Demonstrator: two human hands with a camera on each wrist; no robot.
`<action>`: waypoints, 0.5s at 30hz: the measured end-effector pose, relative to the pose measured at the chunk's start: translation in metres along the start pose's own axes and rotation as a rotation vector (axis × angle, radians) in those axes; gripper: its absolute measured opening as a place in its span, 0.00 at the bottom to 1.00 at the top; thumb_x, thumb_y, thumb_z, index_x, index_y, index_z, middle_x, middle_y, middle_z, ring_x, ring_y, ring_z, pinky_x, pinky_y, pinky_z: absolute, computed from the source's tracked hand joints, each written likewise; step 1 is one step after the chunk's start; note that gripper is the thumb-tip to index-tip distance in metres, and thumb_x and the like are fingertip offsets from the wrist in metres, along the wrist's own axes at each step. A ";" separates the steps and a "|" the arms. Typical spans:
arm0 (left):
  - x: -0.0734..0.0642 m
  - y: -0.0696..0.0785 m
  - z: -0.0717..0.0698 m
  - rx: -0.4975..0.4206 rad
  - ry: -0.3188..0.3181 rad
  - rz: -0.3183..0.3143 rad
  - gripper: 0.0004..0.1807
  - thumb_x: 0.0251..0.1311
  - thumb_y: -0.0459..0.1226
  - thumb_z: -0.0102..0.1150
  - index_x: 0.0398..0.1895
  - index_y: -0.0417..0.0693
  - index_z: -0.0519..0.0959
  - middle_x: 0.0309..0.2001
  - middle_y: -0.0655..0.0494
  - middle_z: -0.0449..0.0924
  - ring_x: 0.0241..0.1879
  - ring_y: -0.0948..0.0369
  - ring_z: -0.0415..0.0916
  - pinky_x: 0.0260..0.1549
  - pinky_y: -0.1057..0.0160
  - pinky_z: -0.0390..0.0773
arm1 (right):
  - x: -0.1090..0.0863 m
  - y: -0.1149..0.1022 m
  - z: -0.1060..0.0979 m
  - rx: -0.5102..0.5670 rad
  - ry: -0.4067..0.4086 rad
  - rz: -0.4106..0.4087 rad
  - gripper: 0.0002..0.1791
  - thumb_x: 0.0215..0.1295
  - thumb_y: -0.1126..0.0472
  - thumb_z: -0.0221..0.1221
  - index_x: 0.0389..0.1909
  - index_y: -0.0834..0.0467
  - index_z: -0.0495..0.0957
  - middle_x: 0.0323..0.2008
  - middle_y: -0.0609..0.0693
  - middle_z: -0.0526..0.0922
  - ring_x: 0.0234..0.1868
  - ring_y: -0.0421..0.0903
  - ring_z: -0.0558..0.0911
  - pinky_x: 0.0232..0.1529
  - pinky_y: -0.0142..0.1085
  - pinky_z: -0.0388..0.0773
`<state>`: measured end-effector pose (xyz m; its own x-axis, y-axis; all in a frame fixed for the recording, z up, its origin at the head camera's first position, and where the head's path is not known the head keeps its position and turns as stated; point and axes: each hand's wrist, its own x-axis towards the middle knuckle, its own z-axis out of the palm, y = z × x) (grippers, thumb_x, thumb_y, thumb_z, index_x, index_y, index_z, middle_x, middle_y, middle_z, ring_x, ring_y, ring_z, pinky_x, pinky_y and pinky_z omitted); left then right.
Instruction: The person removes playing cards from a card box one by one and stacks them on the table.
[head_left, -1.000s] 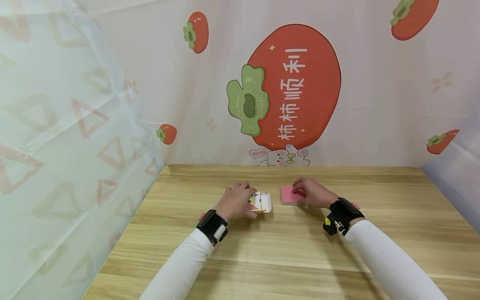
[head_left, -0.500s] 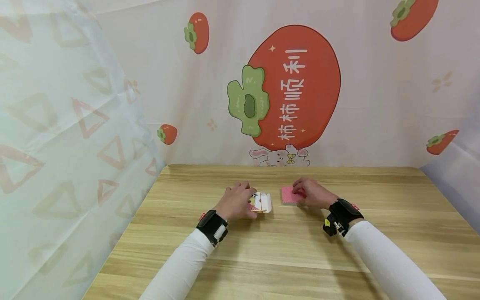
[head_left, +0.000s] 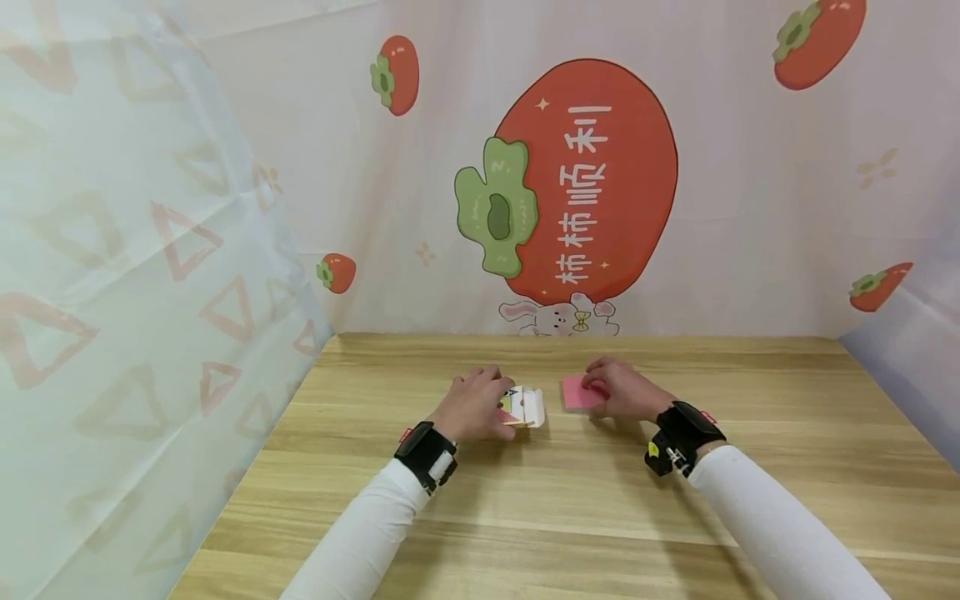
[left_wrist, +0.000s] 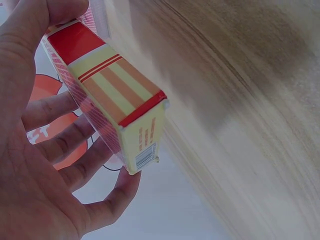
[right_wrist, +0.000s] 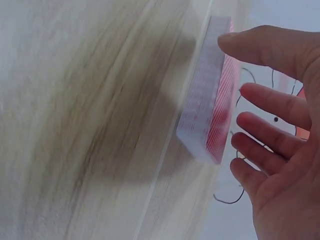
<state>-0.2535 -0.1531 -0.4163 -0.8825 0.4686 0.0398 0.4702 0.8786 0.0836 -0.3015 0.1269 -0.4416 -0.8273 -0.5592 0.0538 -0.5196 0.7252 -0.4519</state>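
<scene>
In the head view my left hand [head_left: 474, 404] grips a playing-card box [head_left: 529, 407] by its left part, its white end flap standing open toward the right. The left wrist view shows the thumb on one end of the striped card box [left_wrist: 112, 75] and the fingers along its patterned face. To the right, a deck of cards [head_left: 577, 393] with a pink back lies on the table. My right hand [head_left: 628, 390] holds the deck's right part, fingers bent over the top. In the right wrist view the thumb touches the side of the deck [right_wrist: 205, 90].
A wooden table [head_left: 555, 517] lies under both hands. Behind it hangs a pale cloth [head_left: 735, 208] printed with persimmons and a rabbit, and a second cloth [head_left: 135, 350] borders the left. Black straps with devices sit on both wrists.
The head view has tilted slightly upward. Both hands, the card box and the deck keep their places on the table.
</scene>
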 end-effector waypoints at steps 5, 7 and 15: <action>0.003 0.003 -0.001 -0.001 -0.002 0.005 0.39 0.38 0.58 0.67 0.56 0.53 0.72 0.46 0.58 0.67 0.47 0.57 0.65 0.43 0.48 0.68 | -0.003 -0.006 0.002 0.012 0.096 -0.024 0.21 0.49 0.56 0.66 0.46 0.57 0.78 0.50 0.53 0.74 0.52 0.53 0.72 0.52 0.46 0.67; 0.004 0.004 -0.001 -0.004 -0.003 0.004 0.39 0.38 0.58 0.67 0.56 0.53 0.72 0.46 0.58 0.67 0.47 0.57 0.65 0.43 0.49 0.68 | -0.004 -0.011 0.003 0.043 0.147 -0.034 0.18 0.51 0.57 0.65 0.44 0.57 0.78 0.49 0.52 0.75 0.52 0.53 0.72 0.52 0.47 0.67; 0.008 0.008 -0.003 -0.013 0.009 0.016 0.38 0.37 0.58 0.68 0.55 0.53 0.73 0.44 0.59 0.67 0.47 0.56 0.65 0.43 0.48 0.68 | -0.010 -0.049 0.009 0.217 0.277 -0.084 0.10 0.57 0.59 0.61 0.40 0.56 0.80 0.41 0.48 0.78 0.43 0.47 0.75 0.42 0.41 0.72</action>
<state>-0.2570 -0.1427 -0.4121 -0.8749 0.4817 0.0500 0.4843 0.8697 0.0954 -0.2660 0.0932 -0.4276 -0.8257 -0.4615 0.3244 -0.5551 0.5624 -0.6128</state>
